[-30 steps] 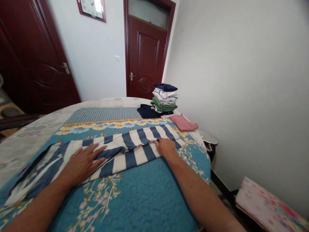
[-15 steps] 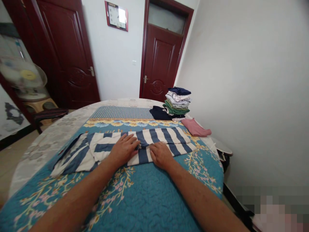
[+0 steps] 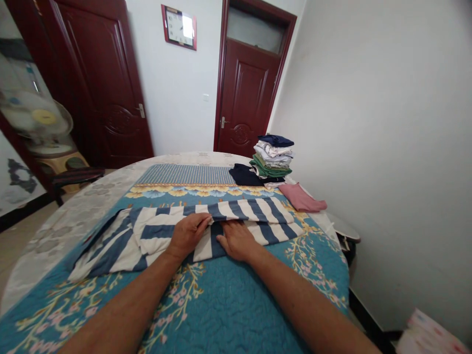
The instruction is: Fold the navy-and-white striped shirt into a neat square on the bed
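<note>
A blue-and-white striped garment [image 3: 158, 231] lies folded lengthwise across the teal floral cloth [image 3: 236, 305]. Near its middle, my left hand [image 3: 190, 233] pinches an upper fold of the fabric between thumb and fingers. Just to the right, my right hand [image 3: 238, 239] rests on the garment, palm down with the thumb apart; its fingertips are under the edge of the raised upper layer. The garment's narrow striped part reaches right, and a wider part spreads left.
Behind, to the right, stands a stack of folded clothes [image 3: 275, 157], with a dark folded garment [image 3: 245, 174] beside it and a pink cloth [image 3: 302, 197] in front. The round table's edge [image 3: 40, 246] shows at left. A fan [image 3: 40, 118] stands beyond.
My left hand has gone from lying spread on the garment to pinching its fold. My right hand has shifted slightly left, its fingers now under the upper layer.
</note>
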{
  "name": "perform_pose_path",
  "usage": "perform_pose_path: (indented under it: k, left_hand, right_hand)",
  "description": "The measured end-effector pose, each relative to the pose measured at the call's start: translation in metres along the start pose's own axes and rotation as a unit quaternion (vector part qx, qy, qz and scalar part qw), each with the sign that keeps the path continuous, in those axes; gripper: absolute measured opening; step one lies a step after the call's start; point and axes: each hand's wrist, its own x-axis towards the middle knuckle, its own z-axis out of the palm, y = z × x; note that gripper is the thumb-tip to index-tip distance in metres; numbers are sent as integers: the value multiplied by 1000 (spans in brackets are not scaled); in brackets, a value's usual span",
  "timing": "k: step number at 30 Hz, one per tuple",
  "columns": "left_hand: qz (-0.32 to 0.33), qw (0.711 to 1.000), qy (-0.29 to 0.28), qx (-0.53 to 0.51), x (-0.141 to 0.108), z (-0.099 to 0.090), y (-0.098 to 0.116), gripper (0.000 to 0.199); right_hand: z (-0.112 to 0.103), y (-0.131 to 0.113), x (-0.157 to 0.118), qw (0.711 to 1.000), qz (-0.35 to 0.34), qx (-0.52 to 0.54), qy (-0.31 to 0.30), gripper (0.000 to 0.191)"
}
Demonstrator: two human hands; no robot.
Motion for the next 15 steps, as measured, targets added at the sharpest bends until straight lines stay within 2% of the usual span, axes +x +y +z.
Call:
perform_pose_path:
  k: [5, 9, 12, 15]
  left_hand:
    - [-19, 999, -26, -11, -3, 0, -2, 36]
    - [-36, 998, -53, -11, -6, 2, -4, 34]
    - [-46, 997, -64, -10, -6, 3, -3, 34]
    - [-39, 996, -76, -10, -5, 3, -3, 32]
  right_hand:
    - [8, 12, 47, 999, 10, -11, -44, 49]
    - [10, 24, 74, 998, 17, -36, -51, 50]
    - [7, 34, 74, 997, 38, -36, -50, 54]
    - [0, 47, 60, 997, 54, -32, -54, 56]
